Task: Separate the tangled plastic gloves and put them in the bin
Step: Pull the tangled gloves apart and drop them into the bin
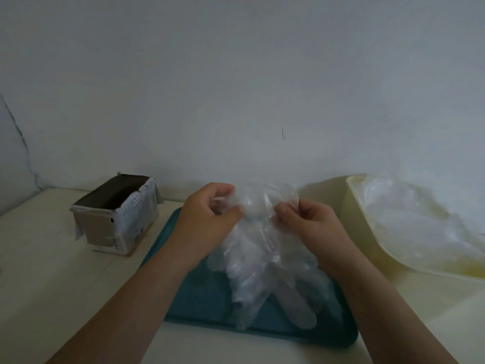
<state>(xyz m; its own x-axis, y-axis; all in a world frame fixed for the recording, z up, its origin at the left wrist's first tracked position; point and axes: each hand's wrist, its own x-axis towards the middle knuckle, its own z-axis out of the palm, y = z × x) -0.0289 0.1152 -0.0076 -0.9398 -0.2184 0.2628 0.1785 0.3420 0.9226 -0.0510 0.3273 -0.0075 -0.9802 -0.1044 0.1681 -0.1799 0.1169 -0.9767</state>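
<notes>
A bunch of clear plastic gloves (pixel 265 261) hangs over a teal tray (pixel 199 298), its finger ends drooping toward the tray's front. My left hand (pixel 210 219) pinches the cuff end on the left side. My right hand (pixel 309 227) pinches the same cuff end on the right. Both hands are held above the tray's far half. At the right stands a pale yellow bin (pixel 367 224) with loose clear gloves (pixel 420 219) lying in it.
An open cardboard box (pixel 118 214) with printed labels stands on the cream table (pixel 52 285) at the left. A white wall runs close behind the table. The bin reaches the frame's right edge.
</notes>
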